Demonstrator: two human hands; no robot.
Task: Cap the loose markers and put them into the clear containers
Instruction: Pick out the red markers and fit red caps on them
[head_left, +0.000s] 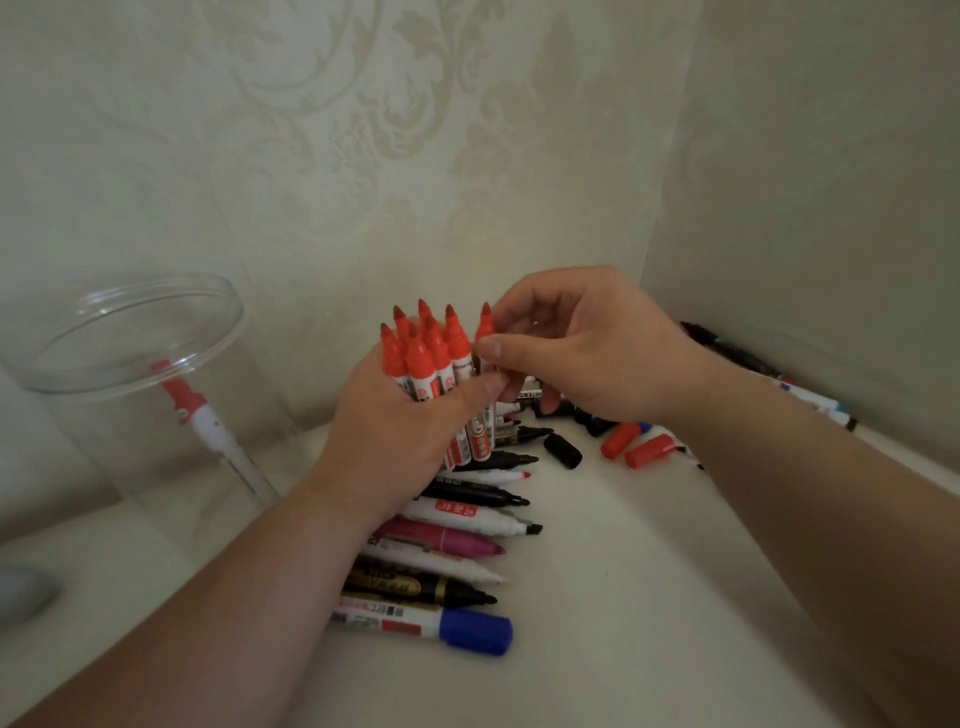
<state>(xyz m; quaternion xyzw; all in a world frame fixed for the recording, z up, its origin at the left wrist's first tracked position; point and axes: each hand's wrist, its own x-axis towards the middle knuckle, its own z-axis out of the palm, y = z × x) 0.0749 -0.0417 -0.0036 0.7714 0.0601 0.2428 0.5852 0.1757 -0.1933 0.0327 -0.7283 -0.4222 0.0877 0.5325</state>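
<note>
Nearest to the camera, a marker with a blue cap (423, 626) lies on the white table (597, 597), its cap pointing right. Just behind it lies a black marker with a gold label (415, 590), without a cap. After that a row of loose markers (467, 499) continues away from the camera, side by side, with the tips to the right: white ones, a pink marker (441, 540) and several black ones. Most of them are open. Their left ends are hidden under the left forearm.

Above this row the left hand (400, 431) grips a bundle of red markers (426, 353). The fingers are curled around the white barrels and the bare red tips point up. The right hand (582, 348) meets the bundle from the right. Its thumb and forefinger pinch a single red marker (484, 325) just below the tip, at the right edge of the bundle. The other fingers are loosely bent.

Below the right hand, loose caps lie on the table: a black cap (562, 451) and, near it, two red caps (636, 446) beside each other.

To the left stands a clear container (156, 332), upright and open. Inside it a capped red marker (195, 410) leans with the cap up.

Further right, more markers (779, 379) lie along the side wall. I cannot tell whether they are capped. Behind everything is pale patterned wallpaper (363, 156).
</note>
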